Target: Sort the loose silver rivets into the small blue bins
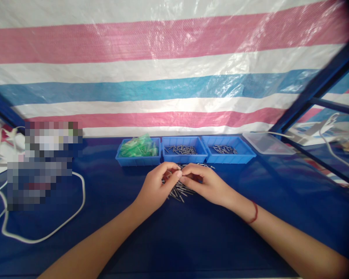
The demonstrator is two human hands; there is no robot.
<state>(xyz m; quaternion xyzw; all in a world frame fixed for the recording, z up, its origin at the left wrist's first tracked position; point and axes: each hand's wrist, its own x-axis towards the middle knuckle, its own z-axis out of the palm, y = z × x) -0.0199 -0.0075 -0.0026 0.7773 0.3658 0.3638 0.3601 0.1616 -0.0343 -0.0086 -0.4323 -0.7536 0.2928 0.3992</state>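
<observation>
My left hand [158,182] and my right hand [205,180] meet at the fingertips in the middle of the table. Thumb and fingers are pinched together on both. Whatever they hold between them is too small or too covered to make out. Just below lies a loose pile of thin metal pins [180,190], partly hidden by the hands. Behind it stand three blue bins in a row. Green plastic packets [139,146] fill the left bin [138,161]. Short metal pieces lie in the middle bin [184,158] and in the right bin [232,158].
A clear plastic lid [267,143] lies right of the bins. White cable [83,193] loops over the blue table [174,240] at the left, beside a blurred-out patch. A blue metal frame [314,89] slants up at the right. Striped sheeting [163,93] hangs behind.
</observation>
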